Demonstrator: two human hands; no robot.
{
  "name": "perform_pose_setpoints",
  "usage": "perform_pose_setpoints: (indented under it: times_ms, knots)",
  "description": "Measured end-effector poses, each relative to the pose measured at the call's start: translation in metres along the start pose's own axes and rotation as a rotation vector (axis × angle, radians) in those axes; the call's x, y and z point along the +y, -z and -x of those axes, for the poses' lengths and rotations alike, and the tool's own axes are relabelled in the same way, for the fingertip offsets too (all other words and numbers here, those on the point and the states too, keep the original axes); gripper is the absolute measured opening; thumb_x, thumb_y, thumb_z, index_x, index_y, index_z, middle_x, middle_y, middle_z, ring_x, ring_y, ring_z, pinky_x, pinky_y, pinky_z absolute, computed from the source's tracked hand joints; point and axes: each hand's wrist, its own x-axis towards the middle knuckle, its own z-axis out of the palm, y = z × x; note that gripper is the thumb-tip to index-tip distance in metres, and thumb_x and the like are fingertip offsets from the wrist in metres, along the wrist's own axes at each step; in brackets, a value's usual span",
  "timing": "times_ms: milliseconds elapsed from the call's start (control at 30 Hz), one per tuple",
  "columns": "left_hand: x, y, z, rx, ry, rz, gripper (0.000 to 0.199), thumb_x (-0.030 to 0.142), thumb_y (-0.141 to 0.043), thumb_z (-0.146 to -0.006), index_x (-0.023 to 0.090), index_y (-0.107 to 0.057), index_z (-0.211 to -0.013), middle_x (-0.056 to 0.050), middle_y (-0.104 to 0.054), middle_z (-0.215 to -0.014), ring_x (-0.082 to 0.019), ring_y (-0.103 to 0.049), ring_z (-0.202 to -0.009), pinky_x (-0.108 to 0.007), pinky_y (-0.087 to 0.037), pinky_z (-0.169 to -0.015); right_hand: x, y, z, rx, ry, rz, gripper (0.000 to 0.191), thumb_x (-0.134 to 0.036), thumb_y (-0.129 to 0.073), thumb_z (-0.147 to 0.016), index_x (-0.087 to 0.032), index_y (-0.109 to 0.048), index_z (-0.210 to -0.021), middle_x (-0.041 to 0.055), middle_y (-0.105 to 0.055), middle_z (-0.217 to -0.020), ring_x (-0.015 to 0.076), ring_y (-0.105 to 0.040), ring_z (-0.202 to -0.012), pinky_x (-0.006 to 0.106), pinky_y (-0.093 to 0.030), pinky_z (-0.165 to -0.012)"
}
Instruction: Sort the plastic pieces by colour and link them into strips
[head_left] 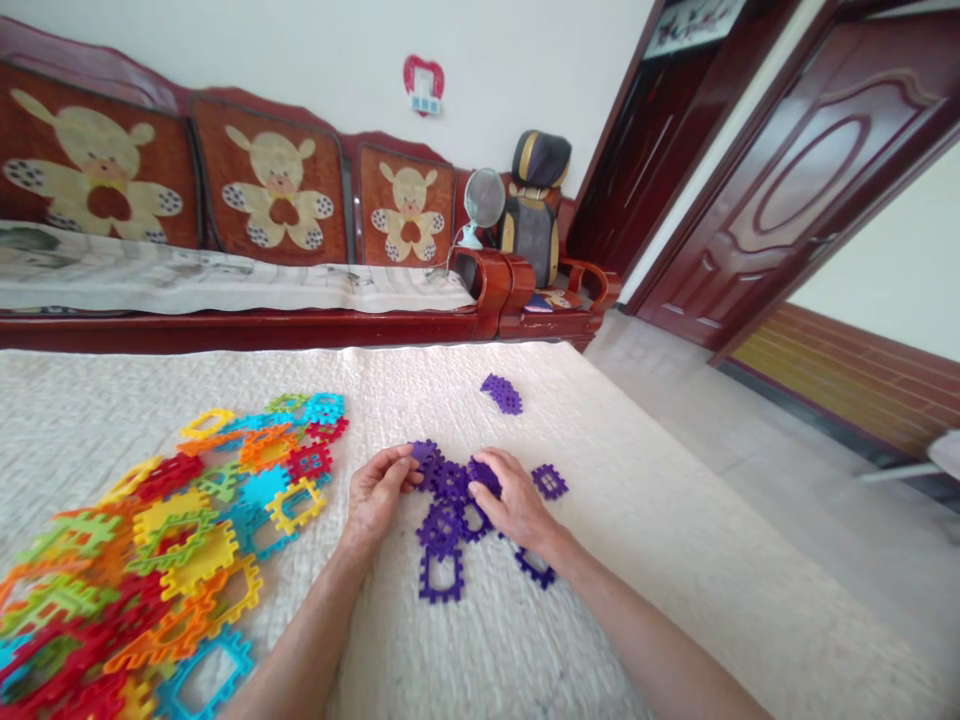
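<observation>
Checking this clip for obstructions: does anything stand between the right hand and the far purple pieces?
Nothing visible does; only bare cloth lies between the right hand and the far purple pieces. The multicoloured pile sits left of the left hand.

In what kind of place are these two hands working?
Probably a living room at home: there is a long carved wooden sofa with teddy-bear cushions, a small fan near its end, and a panelled door.

Looks bright and softly lit, with faint shadows and a pale sheen on the door (799, 190) at far right. Stretches toward the edges, perhaps blurring most at near left.
</observation>
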Motion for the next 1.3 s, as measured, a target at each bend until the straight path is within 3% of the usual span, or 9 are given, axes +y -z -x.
perform_pose_setpoints:
  times_ms: [133, 233, 333, 500, 700, 833, 1067, 1167, 1300]
  knots:
    - [-0.001, 0.0, 0.0, 0.008, -0.017, -0.014, 0.037, 0.041, -0.073, -0.062, 0.014, -0.068, -0.087, -0.002, -0.067, -0.069, -0.013, -0.06, -0.054, -0.022, -0.042, -0.049, 0.03, 0.025, 0.005, 0.191, -0.11, 0.052, 0.035, -0.035, -0.053, -0.085, -0.023, -0.058, -0.117, 0.0109, -0.063, -0.118, 0.0249, -0.057, -0.111, 0.045, -0.045, -0.1]
    - [-0.004, 0.001, -0.002, 0.117, -0.099, -0.035, 0.034, 0.04, -0.07, -0.065, 0.015, -0.068, -0.088, -0.002, -0.067, -0.069, -0.013, -0.06, -0.057, -0.023, -0.043, -0.053, 0.056, 0.032, 0.015, 0.312, -0.284, 0.089, 0.036, -0.04, -0.052, -0.081, -0.02, -0.06, -0.11, 0.0136, -0.065, -0.11, 0.0286, -0.06, -0.105, 0.051, -0.046, -0.096]
    - [-0.01, 0.004, -0.005, 0.242, -0.252, -0.11, 0.03, 0.039, -0.069, -0.066, 0.018, -0.068, -0.087, -0.003, -0.068, -0.079, -0.016, -0.064, -0.072, -0.026, -0.049, -0.066, 0.054, 0.024, 0.02, 0.254, -0.35, -0.015, 0.04, -0.044, -0.052, -0.081, -0.019, -0.059, -0.112, 0.0137, -0.065, -0.112, 0.0279, -0.06, -0.106, 0.049, -0.047, -0.096]
    - [-0.017, 0.009, -0.009, 0.187, -0.313, -0.267, 0.027, 0.038, -0.065, -0.07, 0.019, -0.07, -0.088, -0.006, -0.069, -0.089, -0.019, -0.064, -0.084, -0.027, -0.05, -0.073, 0.029, 0.017, 0.003, 0.119, -0.202, -0.193, 0.047, -0.036, -0.058, -0.081, -0.021, -0.051, -0.125, 0.0097, -0.061, -0.124, 0.0219, -0.058, -0.113, 0.041, -0.046, -0.1]
    - [-0.025, 0.011, -0.013, 0.196, -0.284, -0.283, 0.03, 0.038, -0.065, -0.069, 0.017, -0.07, -0.09, -0.005, -0.071, -0.087, -0.018, -0.064, -0.078, -0.029, -0.05, -0.072, 0.059, 0.027, -0.004, 0.078, 0.009, -0.073, 0.039, -0.024, -0.057, -0.078, -0.019, -0.056, -0.116, 0.0135, -0.059, -0.126, 0.0237, -0.053, -0.121, 0.043, -0.039, -0.106]
    - [-0.028, 0.012, -0.016, 0.198, -0.291, -0.307, 0.03, 0.038, -0.065, -0.068, 0.017, -0.071, -0.089, -0.004, -0.071, -0.086, -0.017, -0.063, -0.074, -0.029, -0.05, -0.071, 0.07, 0.024, 0.001, 0.025, -0.063, -0.103, 0.03, -0.027, -0.045, -0.086, -0.02, -0.059, -0.112, 0.0106, -0.065, -0.115, 0.0221, -0.059, -0.111, 0.041, -0.043, -0.1]
    - [-0.032, 0.015, -0.018, 0.187, -0.295, -0.303, 0.029, 0.038, -0.064, -0.07, 0.017, -0.071, -0.089, -0.004, -0.071, -0.085, -0.017, -0.064, -0.075, -0.029, -0.05, -0.071, 0.083, 0.026, -0.008, 0.189, -0.316, -0.257, 0.04, -0.025, -0.045, -0.078, -0.019, -0.055, -0.116, 0.0056, -0.066, -0.099, 0.018, -0.061, -0.086, 0.032, -0.049, -0.082]
    - [-0.033, 0.016, -0.018, 0.185, -0.298, -0.304, 0.03, 0.038, -0.065, -0.07, 0.017, -0.071, -0.09, -0.004, -0.07, -0.084, -0.017, -0.064, -0.074, -0.028, -0.05, -0.07, 0.088, 0.026, -0.01, 0.184, -0.339, -0.29, 0.049, -0.024, -0.047, -0.073, -0.018, -0.053, -0.122, 0.004, -0.066, -0.095, 0.0159, -0.06, -0.078, 0.029, -0.049, -0.076]
    - [-0.032, 0.015, -0.017, 0.186, -0.285, -0.316, 0.029, 0.038, -0.065, -0.07, 0.017, -0.071, -0.09, -0.003, -0.07, -0.082, -0.016, -0.063, -0.072, -0.027, -0.049, -0.067, 0.088, 0.026, -0.011, 0.184, -0.354, -0.305, 0.048, -0.024, -0.046, -0.073, -0.018, -0.058, -0.119, 0.0033, -0.067, -0.095, 0.0157, -0.059, -0.075, 0.029, -0.049, -0.075]
